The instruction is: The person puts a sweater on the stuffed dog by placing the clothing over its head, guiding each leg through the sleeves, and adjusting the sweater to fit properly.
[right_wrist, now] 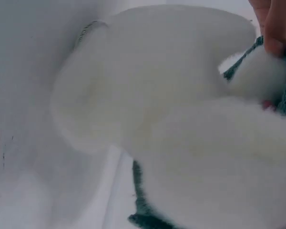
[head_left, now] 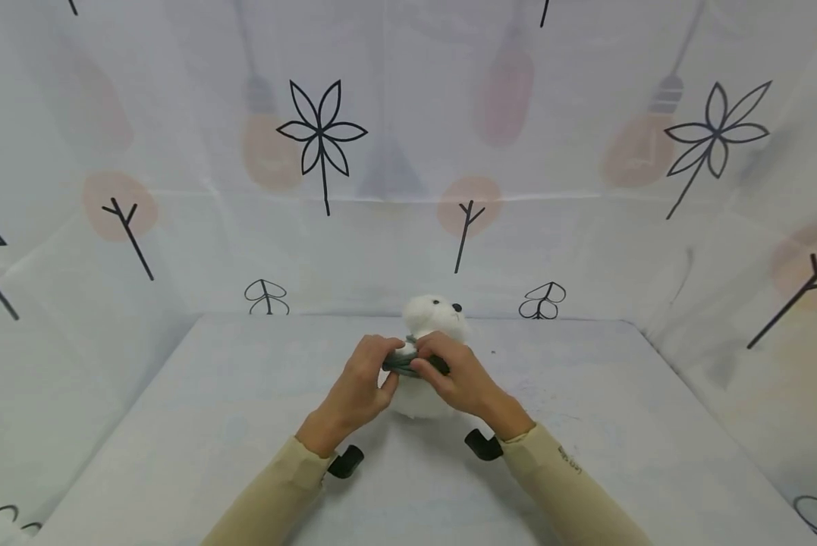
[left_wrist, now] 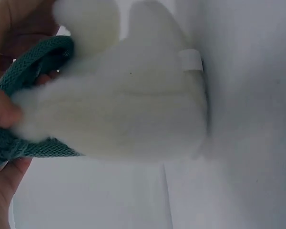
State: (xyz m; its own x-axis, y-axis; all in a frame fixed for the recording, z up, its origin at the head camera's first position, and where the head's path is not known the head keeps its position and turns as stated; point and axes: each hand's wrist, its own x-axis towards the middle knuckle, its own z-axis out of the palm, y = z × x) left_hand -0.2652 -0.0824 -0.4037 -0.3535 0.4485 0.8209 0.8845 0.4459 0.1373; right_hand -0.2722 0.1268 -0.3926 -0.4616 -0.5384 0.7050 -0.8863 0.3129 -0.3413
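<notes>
A white plush bear (head_left: pixel 422 400) sits upright on the table, its small dark eye and nose facing up and to the right. A teal knitted garment (head_left: pixel 401 367) is bunched at its upper body, below the head. My left hand (head_left: pixel 362 383) pinches the cloth's left end between thumb and fingers. With bent fingers, my right hand (head_left: pixel 464 378) grips the same knit on the right, close to the bear's neck. In the left wrist view a rolled loop of the knit (left_wrist: pixel 35 57) stands beside a furry limb. Fur hides part of the garment in the right wrist view.
The white table (head_left: pixel 244 387) runs back to a white curtain (head_left: pixel 394 250) printed with flowers and twigs, which also hangs at both sides. Black wrist cameras (head_left: pixel 346 462) jut out beneath both wrists. A white tag (left_wrist: pixel 190 60) sticks out near the bear's base.
</notes>
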